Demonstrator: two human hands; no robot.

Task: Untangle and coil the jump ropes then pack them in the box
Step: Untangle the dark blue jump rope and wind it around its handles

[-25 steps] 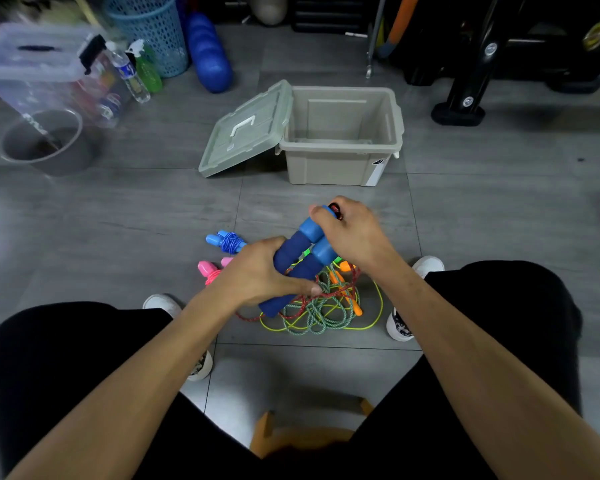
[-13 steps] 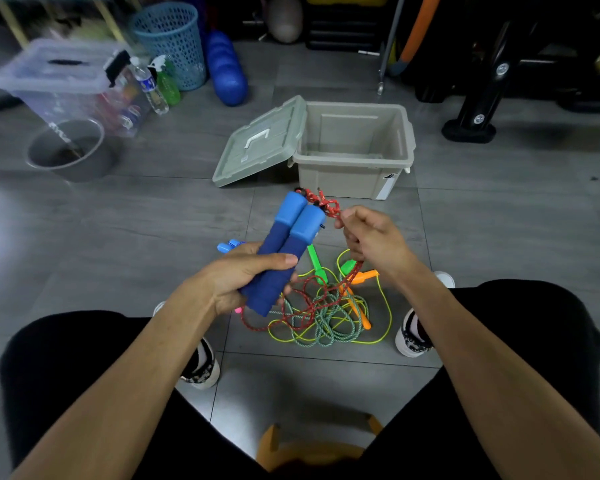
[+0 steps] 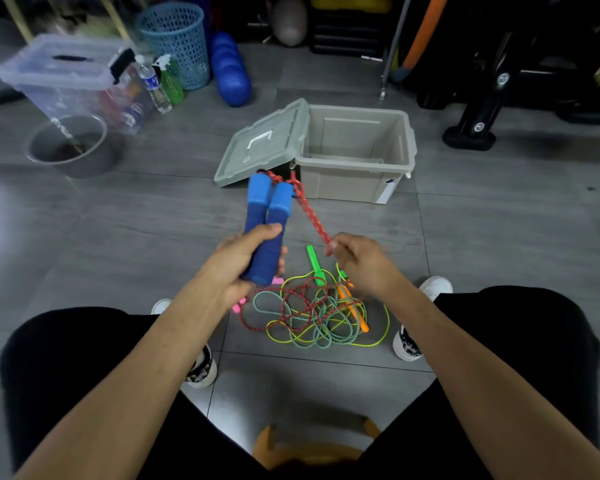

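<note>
My left hand (image 3: 238, 263) grips two blue foam handles (image 3: 269, 216) side by side, tips pointing up and away. A red rope (image 3: 310, 211) runs taut from their tops down to my right hand (image 3: 362, 263), which pinches it. On the floor between my feet lies a tangle of ropes (image 3: 312, 315): red, teal and yellow-green strands with a green handle (image 3: 315, 265), an orange handle (image 3: 354, 311) and pink handles (image 3: 238, 306) partly hidden under my left hand. The beige box (image 3: 355, 168) stands open beyond, its inside bare, its lid (image 3: 262, 143) leaning at its left.
A clear storage bin (image 3: 63, 81), grey bucket (image 3: 68, 147), bottles (image 3: 153, 83), blue basket (image 3: 175, 36) and blue roller (image 3: 229, 69) stand at the far left. Black gym equipment (image 3: 499, 84) fills the far right. My shoes (image 3: 409, 341) flank the ropes; an orange stool (image 3: 309, 448) is beneath me.
My left hand has raised the blue handles upright. My right hand left the handle tops and slid down the red rope, pulling it taut to the right.
</note>
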